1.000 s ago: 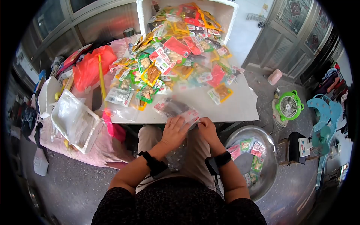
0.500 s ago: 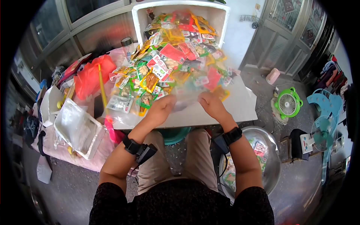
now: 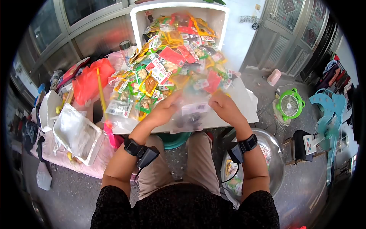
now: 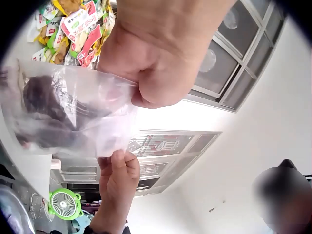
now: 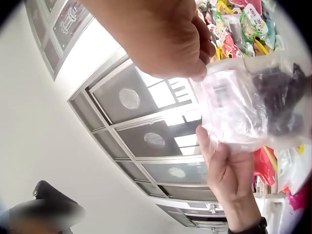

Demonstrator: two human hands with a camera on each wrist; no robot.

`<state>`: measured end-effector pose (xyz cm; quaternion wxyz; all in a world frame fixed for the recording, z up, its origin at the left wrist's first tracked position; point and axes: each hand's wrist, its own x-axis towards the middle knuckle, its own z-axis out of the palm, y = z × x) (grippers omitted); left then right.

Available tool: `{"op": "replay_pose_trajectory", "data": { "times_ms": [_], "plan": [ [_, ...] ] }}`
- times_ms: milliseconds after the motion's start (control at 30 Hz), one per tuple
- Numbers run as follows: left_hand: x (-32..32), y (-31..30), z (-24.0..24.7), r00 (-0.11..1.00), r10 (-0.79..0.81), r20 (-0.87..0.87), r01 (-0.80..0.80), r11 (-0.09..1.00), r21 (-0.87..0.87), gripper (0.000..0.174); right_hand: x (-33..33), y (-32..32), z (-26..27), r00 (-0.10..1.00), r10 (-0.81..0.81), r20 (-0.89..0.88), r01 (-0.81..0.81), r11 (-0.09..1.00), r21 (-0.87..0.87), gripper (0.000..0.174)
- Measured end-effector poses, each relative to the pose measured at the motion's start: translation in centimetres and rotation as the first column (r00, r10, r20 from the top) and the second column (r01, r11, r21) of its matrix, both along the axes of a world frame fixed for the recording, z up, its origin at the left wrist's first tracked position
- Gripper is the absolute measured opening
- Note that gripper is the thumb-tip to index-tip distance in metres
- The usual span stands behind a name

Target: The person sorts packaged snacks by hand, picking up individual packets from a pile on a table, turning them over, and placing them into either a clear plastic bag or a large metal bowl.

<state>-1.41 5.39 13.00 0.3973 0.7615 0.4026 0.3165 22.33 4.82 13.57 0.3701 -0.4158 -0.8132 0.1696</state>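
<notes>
A clear plastic bag (image 3: 190, 121) with dark pieces inside hangs between my two hands above the table's front edge. My left hand (image 3: 164, 110) pinches one upper corner between thumb and curled fingers. At the opposite corner my right hand (image 3: 227, 108) pinches it in the same way. The left wrist view shows the bag (image 4: 53, 109) stretched between both hands, its dark contents gathered toward the bottom. A pale panel with a barcode (image 5: 222, 95) shows near the bag's top in the right wrist view. Beyond the hands lies a heap of colourful snack packets (image 3: 167, 72).
The packets spill from a white foam box (image 3: 135, 26) onto the pale table (image 3: 244, 110). At right on the floor stands a metal basin (image 3: 280, 168) with several packets in it. A foam tray (image 3: 89, 154) with plastic bags lies left, near a red bag (image 3: 91, 82).
Both hands have risen from the table's front edge near the lap and moved apart. The bag went up with them, blurred half a second ago, and now hangs spread between them.
</notes>
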Motion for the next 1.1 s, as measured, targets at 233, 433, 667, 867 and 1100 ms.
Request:
{"op": "replay_pose_trajectory", "data": {
  "times_ms": [233,433,667,867,1100],
  "plan": [
    [0.2,-0.3,-0.5,0.974,-0.089,0.21,0.106,0.992,-0.073,0.052,1.2,-1.0,0.7,0.999,-0.012,0.043,0.015,0.997,-0.073,0.01],
    [1.7,1.3,-2.2,0.991,0.045,0.127,-0.042,0.999,-0.026,0.048,1.8,-0.6,-1.4,0.982,-0.092,0.166,0.066,0.986,0.155,0.01],
    [2.7,0.4,-2.5,0.995,0.099,-0.027,-0.096,0.989,0.108,0.042,2.6,-0.5,-3.2,0.987,-0.14,0.076,0.115,0.956,0.268,0.008],
    [3.6,-2.8,1.4,0.997,-0.014,0.077,0.008,0.997,0.074,0.045,2.0,-3.4,-0.5,0.992,-0.103,-0.077,0.115,0.978,0.176,0.012],
    [4.8,-7.4,1.3,0.991,-0.116,-0.068,0.11,0.991,-0.082,0.048,0.4,-8.3,-2.0,0.987,0.125,0.099,-0.114,0.987,-0.113,0.015]
  ]
}}
